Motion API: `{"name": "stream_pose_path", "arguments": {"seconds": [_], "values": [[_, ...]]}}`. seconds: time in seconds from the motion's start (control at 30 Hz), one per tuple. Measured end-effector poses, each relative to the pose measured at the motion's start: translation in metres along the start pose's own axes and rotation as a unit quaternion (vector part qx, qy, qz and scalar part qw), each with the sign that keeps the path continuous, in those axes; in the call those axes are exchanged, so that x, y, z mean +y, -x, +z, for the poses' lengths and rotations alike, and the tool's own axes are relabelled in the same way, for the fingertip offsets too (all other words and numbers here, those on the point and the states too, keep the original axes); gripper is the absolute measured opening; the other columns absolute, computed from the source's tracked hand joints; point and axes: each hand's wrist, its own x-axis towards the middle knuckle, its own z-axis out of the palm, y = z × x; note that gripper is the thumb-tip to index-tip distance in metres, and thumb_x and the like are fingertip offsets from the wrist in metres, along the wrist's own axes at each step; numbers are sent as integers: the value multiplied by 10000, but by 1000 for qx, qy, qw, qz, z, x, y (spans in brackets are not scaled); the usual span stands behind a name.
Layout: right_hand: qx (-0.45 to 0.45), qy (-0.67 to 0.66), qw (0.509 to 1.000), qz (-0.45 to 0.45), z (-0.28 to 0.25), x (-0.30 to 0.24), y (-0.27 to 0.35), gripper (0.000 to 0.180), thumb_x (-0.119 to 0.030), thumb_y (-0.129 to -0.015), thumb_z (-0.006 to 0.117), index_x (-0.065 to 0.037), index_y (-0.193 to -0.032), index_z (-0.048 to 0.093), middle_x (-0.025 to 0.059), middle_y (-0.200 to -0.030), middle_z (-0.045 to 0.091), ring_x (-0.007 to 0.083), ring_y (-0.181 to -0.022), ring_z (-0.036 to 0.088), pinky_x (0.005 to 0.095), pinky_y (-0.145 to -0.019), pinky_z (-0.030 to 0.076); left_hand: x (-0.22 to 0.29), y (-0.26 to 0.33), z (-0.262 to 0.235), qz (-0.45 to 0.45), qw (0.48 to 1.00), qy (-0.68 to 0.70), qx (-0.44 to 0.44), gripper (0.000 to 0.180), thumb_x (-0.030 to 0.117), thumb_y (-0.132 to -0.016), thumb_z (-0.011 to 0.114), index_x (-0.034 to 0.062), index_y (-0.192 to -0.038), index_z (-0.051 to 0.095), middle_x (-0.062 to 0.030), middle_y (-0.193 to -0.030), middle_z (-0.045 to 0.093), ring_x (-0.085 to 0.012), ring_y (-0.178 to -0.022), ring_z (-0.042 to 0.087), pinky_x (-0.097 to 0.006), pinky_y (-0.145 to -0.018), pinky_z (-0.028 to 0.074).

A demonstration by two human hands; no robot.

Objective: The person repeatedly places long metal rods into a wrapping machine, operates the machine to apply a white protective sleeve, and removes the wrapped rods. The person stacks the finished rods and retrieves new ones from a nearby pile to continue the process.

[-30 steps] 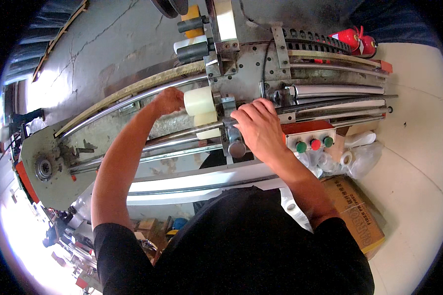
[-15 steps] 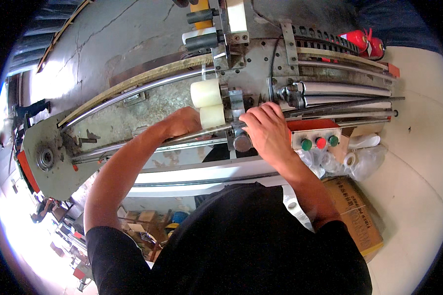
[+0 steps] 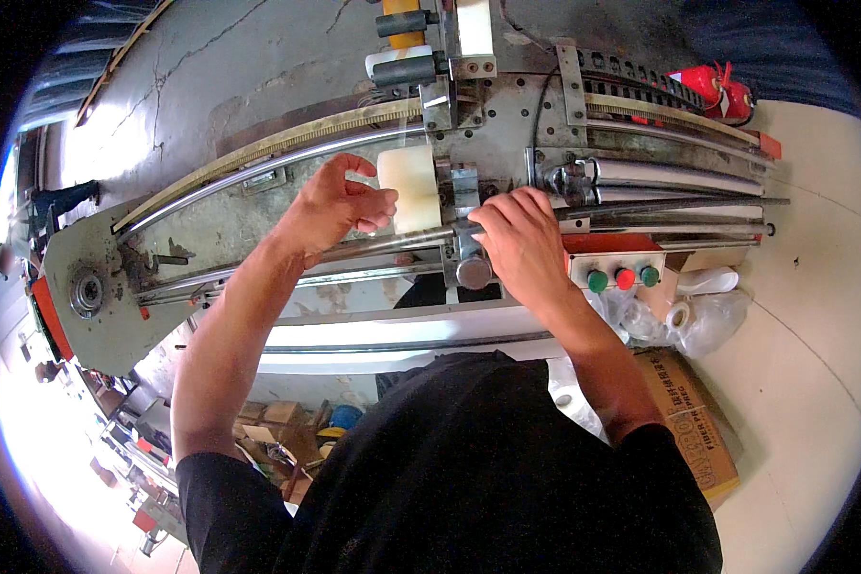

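Observation:
My left hand (image 3: 340,206) is raised beside a cream-coloured roll (image 3: 409,189) on the machine carriage. Its fingers are loosely bent and apart, with the tips close to the roll's left side; nothing shows in them. Just right of the carriage, my right hand (image 3: 524,244) curls over a long metal rod (image 3: 402,241) that runs lengthwise along the machine. The palm side and what lies under it are hidden. A round metal knob (image 3: 473,272) sits just below its fingertips. Narrow clear film appears to reach down to the roll from the upper rollers (image 3: 407,69).
A control box (image 3: 612,270) with green and red buttons stands right of my right hand. Past it lie plastic-wrapped rolls (image 3: 708,316) and a cardboard box (image 3: 684,411). Red fire extinguishers (image 3: 717,91) stand at the far right. A curved toothed rack (image 3: 277,143) runs behind the roll.
My left hand has risen from below the roll to its left side, and its fingers have come into sight. My right hand stays on the rod. The whole view has shifted slightly.

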Motion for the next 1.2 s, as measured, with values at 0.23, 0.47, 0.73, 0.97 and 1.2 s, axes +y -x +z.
{"name": "stream_pose_path", "arguments": {"seconds": [0.23, 0.47, 0.73, 0.97, 1.2], "values": [[15, 8, 1000, 4, 3, 10, -22, 284, -76, -733, 774, -75, -994, 664, 68, -989, 649, 290, -975, 602, 427, -928, 431, -10, 12, 36, 10, 993, 113, 23, 527, 102, -889, 764, 19, -1301, 447, -134, -966, 713, -187, -848, 702, -304, -752, 572], [13, -19, 1000, 11, -1, 10, -26, 283, -61, -722, 780, -75, -984, 675, 72, -978, 653, 298, -976, 605, 423, -921, 436, -35, 24, 63, 88, 978, -155, 110, 502, 103, -890, 739, 36, -1352, 554, -124, -825, 757, -119, -746, 721, -279, -704, 571], [22, -38, 999, 13, -13, 5, -28, 287, -59, -726, 780, -70, -996, 683, 80, -984, 654, 310, -982, 600, 430, -914, 440, -40, 27, 63, 215, 846, -429, 231, 297, 253, -924, 679, 140, -1198, 699, -125, -781, 738, -283, -654, 718, -402, -609, 558], [31, -40, 999, -1, -12, 6, -26, 276, -72, -739, 774, -66, -1000, 684, 81, -989, 652, 310, -978, 598, 434, -916, 441, -23, 21, 49, 340, 737, -534, 239, 337, 238, -849, 724, 136, -1166, 672, -117, -763, 696, -312, -730, 698, -436, -683, 549], [27, -35, 999, -11, -10, 6, -24, 248, -90, -748, 766, -69, -979, 680, 69, -973, 651, 294, -968, 606, 428, -936, 440, -3, 2, 31, 121, 901, -414, 48, 781, 224, -771, 755, 78, -1425, 355, -187, -886, 723, -417, -905, 687, -482, -850, 530]]}}
